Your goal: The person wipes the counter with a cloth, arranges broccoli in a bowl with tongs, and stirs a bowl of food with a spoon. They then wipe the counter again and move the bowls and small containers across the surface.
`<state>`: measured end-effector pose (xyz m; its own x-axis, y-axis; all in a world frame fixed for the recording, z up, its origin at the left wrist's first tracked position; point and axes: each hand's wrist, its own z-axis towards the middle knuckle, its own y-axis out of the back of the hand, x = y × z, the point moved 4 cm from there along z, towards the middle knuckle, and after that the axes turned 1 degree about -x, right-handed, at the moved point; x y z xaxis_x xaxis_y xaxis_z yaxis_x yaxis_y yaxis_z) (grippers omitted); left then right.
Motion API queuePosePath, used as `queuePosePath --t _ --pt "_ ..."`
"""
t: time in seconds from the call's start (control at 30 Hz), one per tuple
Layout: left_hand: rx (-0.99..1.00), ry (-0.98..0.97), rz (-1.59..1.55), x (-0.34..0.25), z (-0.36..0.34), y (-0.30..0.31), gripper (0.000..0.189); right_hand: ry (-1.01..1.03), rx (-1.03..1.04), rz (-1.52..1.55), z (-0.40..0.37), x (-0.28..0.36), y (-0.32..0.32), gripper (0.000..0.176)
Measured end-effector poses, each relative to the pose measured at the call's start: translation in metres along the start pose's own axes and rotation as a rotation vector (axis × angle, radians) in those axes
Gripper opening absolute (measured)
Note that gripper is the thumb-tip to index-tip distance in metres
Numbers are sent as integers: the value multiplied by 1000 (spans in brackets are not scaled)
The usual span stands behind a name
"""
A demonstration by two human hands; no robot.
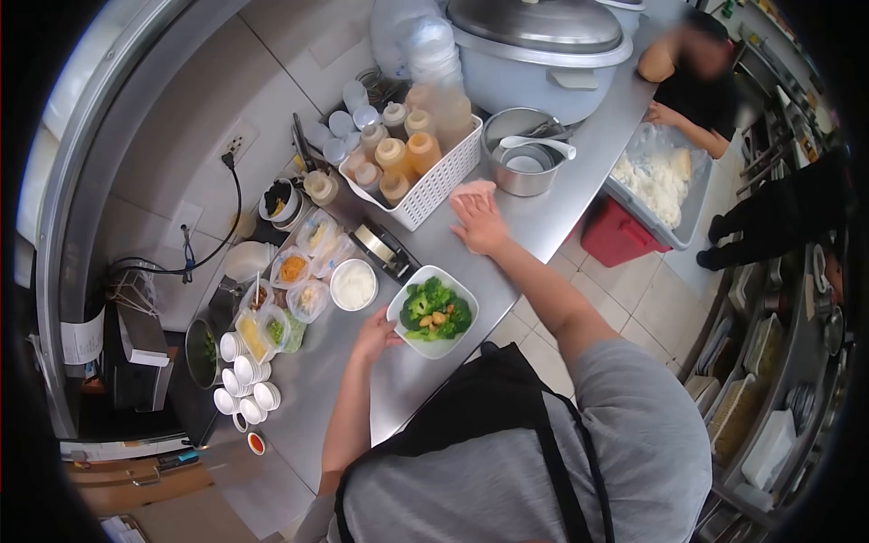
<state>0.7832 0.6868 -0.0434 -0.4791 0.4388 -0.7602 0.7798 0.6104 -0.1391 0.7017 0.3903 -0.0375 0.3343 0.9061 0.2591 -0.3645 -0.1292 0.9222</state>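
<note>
A white square bowl (434,345) of broccoli (436,306) topped with several pale brown pieces stands near the counter's front edge. My left hand (375,337) grips the bowl at its left side, with the fingertips partly hidden by the rim. Farther along the counter, my right hand (482,226) presses on a pink cloth (472,189), fingers laid over it. Just behind the bowl sit a tape dispenser (382,252) and a round white tub (354,285) of white contents.
A white basket (441,175) of squeeze bottles and a steel pot (528,181) with a ladle line the back. Tubs of toppings and stacked small cups (252,369) stand left. A large lidded cooker (543,63) is beyond. Another person (692,100) sits by a rice-filled bin (656,185).
</note>
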Motion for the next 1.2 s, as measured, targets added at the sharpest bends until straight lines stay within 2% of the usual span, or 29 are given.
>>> queuePosePath --t 0.07,0.17,0.3,0.37,0.43,0.47,0.5,0.53,0.57,0.6,0.63,0.67,0.7,0.73,0.77,0.8,0.83,0.87,0.9,0.93,1.0,1.07,1.13,1.17,1.2 --pt "-94 -24 188 3 0 2 51 -56 14 -14 15 4 2 56" --pt "-148 -53 236 7 -12 -1 51 -33 43 -11 5 8 18 57" --pt "-236 -72 149 31 -45 14 49 50 39 -28 -33 -3 26 58" --pt "-352 -64 47 50 -70 36 44 266 -203 93 -37 7 70 42" --pt "-394 -82 -56 73 -94 62 43 158 -239 227 -8 -37 75 27" --pt "-420 -100 -141 85 -106 75 41 -68 -296 667 14 -61 89 18" --pt "-434 -93 -157 95 -117 85 41 14 -407 123 34 -60 136 17" --pt "-483 -109 -220 103 -127 95 41 -90 -469 -147 57 -102 131 16" --pt "-536 -128 -289 114 -138 106 41 -295 -309 -296 75 -126 142 15" --pt "-523 -149 -322 127 -142 121 40 -289 -355 -403 93 -171 126 18" --pt "-522 -170 -363 139 -148 131 39 -416 -188 -406 110 -213 106 22" --pt "-547 -183 -411 142 -155 133 40 -464 20 -345 127 -255 84 29" --pt "-579 -196 -466 143 -161 135 40 -456 163 -418 140 -297 53 32" --pt "-592 -208 -476 147 -164 138 41 -392 107 -450 125 -261 76 33" --pt "-583 -234 -488 144 -167 134 43 -280 3 -509 133 -292 60 33" --pt "-588 -234 -498 142 -171 132 40 -256 13 -570 129 -277 74 21" --pt "-587 -235 -501 137 -176 129 37 -303 -21 -539 137 -297 73 18" --pt "-610 -230 -533 133 -179 124 39 -381 -21 -492 133 -277 95 18" --pt "-627 -226 -559 129 -181 121 40 -342 -22 -575 122 -248 119 19" --pt "-648 -224 -577 129 -182 120 40 -333 -156 -597 119 -259 124 20" --pt "-609 -248 -575 125 -183 117 38 -379 -98 -611 91 -225 165 23" --pt "-596 -252 -600 126 -182 122 38 -375 -376 -308 47 -170 207 29" --pt "-579 -253 -624 128 -181 124 37 -668 -582 771 17 -184 189 35" --pt "-545 -276 -607 126 -179 125 37 -663 -572 769 12 -175 180 35" --pt "-510 -299 -587 124 -178 125 36 -571 -560 1150 5 -144 171 35"
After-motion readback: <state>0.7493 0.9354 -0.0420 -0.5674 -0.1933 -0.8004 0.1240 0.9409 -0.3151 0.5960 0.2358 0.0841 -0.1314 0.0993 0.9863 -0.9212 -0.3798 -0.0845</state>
